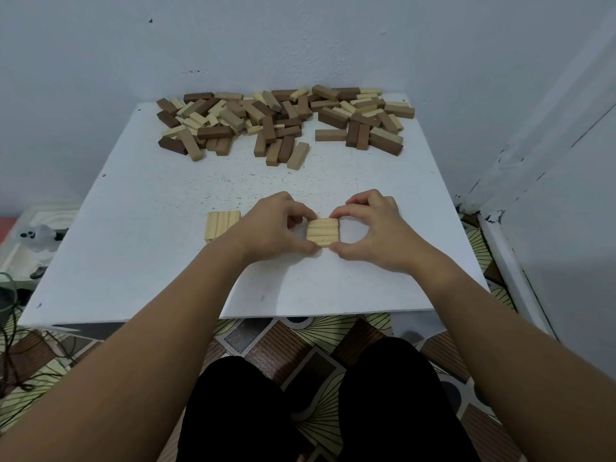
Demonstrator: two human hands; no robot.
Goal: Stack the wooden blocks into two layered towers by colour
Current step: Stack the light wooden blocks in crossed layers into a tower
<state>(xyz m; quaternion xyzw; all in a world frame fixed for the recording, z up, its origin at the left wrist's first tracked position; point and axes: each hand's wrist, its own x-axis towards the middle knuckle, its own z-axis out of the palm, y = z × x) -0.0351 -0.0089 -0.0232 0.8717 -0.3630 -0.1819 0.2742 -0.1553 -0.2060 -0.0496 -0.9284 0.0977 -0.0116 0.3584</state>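
A small layer of three pale wooden blocks lies side by side near the middle of the white table. My left hand pinches its left side with thumb and fingers. My right hand pinches its right side the same way. A second pale layer of several blocks lies just left of my left hand, partly hidden by my wrist. A big loose heap of dark brown, mid brown and pale blocks covers the far part of the table.
The table stands in a corner, walls behind and at the right. Its front edge is near my knees. Cables and clutter lie on the patterned floor at the left.
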